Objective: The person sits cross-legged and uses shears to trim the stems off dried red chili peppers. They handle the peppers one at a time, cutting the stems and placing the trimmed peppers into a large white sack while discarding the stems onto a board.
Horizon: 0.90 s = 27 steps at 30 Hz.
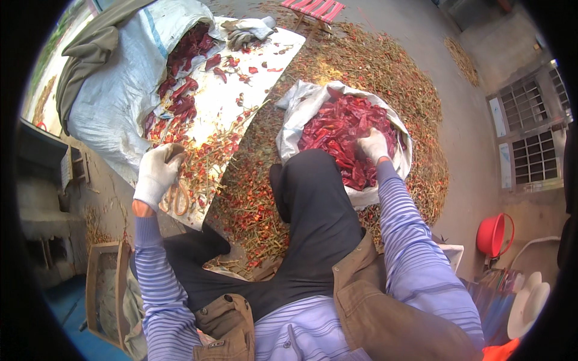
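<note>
My left hand (160,171), in a white knit glove, is over the near left edge of a white board (257,85) strewn with pepper bits and stems; whether it holds anything is hidden. Orange-handled scissors (180,201) lie beside it. My right hand (374,143), gloved too, touches the dried red peppers (343,122) inside an open white woven sack (291,135); its fingertips are partly hidden, so its grip is unclear. At the upper left a large white sack (113,85) lies on its side, dried peppers (183,97) spilling from its mouth onto the board.
Pepper stems and scraps (388,67) cover the floor around the open sack. Gloves (248,31) lie on the board's far end, near a red-striped folding stool (314,10). A red basin (491,235) stands at right, a wooden frame (92,289) at lower left. My knee touches the sack.
</note>
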Each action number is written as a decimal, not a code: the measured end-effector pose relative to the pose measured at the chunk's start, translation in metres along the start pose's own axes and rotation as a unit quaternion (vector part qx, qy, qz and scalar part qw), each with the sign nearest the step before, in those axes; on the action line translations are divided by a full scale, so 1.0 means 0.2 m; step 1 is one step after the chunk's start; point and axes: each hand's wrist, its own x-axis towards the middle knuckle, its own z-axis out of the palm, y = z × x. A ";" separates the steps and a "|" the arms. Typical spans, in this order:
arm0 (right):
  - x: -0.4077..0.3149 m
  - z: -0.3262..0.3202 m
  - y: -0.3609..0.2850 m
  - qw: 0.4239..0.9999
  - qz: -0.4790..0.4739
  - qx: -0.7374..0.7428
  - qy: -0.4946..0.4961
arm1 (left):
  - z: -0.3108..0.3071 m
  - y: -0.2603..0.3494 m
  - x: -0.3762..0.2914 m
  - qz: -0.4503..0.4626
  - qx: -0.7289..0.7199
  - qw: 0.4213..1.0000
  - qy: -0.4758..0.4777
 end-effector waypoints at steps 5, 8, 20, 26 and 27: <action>-0.15 0.09 -0.15 0.996 -0.048 -0.038 -0.061 | 0.03 -0.01 0.02 0.011 -0.006 1.000 -0.021; -0.18 0.06 -0.15 0.993 -0.046 -0.035 -0.104 | 0.04 0.01 0.03 0.025 0.006 0.999 -0.037; -0.06 -0.14 -0.49 0.978 -0.199 0.047 0.035 | -0.08 0.04 -0.03 0.002 0.034 0.999 -0.012; -0.15 -0.02 -1.47 0.891 -0.422 0.138 -0.094 | -0.10 0.06 -0.05 -0.002 0.038 0.999 -0.030; -0.18 0.02 -1.63 0.864 -0.476 0.123 -0.110 | -0.10 0.06 -0.04 0.000 0.034 0.999 -0.027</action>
